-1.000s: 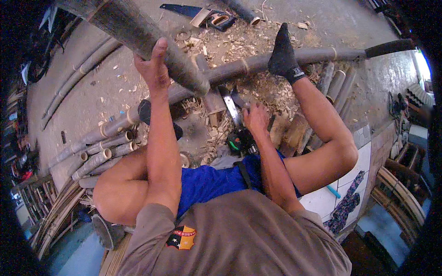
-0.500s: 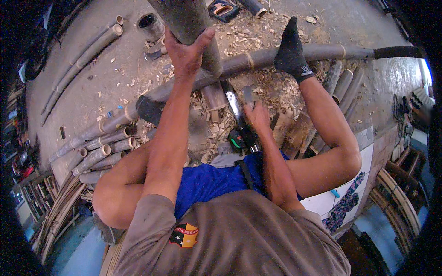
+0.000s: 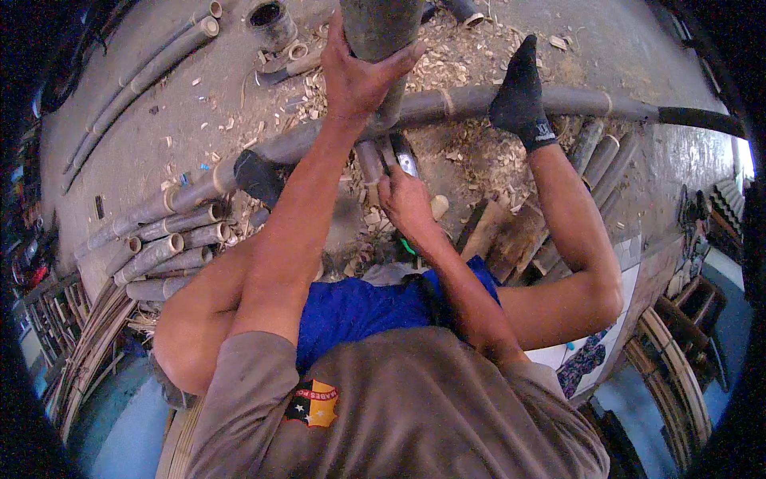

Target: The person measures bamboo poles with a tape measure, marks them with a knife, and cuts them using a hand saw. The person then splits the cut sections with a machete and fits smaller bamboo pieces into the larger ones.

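My left hand is wrapped round a thick dark bamboo pole, thumb spread along its right side. The pole's lower end sits by a long bamboo pole lying across the floor. Below it, my right hand is closed round a short-bladed tool; the pale butt of its handle sticks out at the right. The tool's narrow dark blade points up toward the bamboo, and its exact kind cannot be told. Just beside it lies a shiny metal blade, partly hidden by my hand.
My socked feet rest at the long pole. Cut bamboo pieces are stacked at left, others at right. A dark bucket-like container and a wooden-handled tool stand beyond. Wood chips litter the floor.
My right hand has moved left and up with its tool, closer to the bamboo's lower end. My left hand and the thick pole have shifted right. The whole view has shifted slightly.
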`<state>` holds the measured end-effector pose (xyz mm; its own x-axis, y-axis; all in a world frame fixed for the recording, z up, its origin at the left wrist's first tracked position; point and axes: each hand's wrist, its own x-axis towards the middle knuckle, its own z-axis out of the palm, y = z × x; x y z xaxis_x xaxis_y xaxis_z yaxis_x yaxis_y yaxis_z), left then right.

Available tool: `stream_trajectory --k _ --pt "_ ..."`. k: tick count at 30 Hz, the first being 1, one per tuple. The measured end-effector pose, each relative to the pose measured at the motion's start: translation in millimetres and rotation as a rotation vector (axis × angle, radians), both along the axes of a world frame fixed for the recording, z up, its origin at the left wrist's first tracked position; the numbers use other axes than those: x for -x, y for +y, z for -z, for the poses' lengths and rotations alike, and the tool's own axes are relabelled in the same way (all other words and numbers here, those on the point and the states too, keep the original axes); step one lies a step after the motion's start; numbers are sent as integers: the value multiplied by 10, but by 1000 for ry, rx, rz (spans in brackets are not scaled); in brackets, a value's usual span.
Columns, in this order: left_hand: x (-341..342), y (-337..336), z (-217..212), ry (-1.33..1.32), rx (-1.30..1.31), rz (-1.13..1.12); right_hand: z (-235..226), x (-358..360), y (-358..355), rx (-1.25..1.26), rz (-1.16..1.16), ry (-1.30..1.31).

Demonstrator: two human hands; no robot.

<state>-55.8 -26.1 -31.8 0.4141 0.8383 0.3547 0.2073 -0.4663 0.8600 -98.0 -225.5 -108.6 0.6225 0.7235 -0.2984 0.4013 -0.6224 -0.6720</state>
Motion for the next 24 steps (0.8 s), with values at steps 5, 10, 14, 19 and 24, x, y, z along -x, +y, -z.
stream_trajectory --k 5,10,14,19,24 --pt "2 -102 -426 -145 146 205 189 37 371 -143 5 -212" --pt "27 -128 -393 -230 229 233 243 37 406 7 -11 -136" --pt "16 -102 -351 -169 188 153 5 51 215 102 -20 -44" --pt "-3 -24 -322 -75 43 206 353 59 155 -105 37 -143" --pt "19 20 -392 -164 134 259 332 32 286 -115 21 -163"
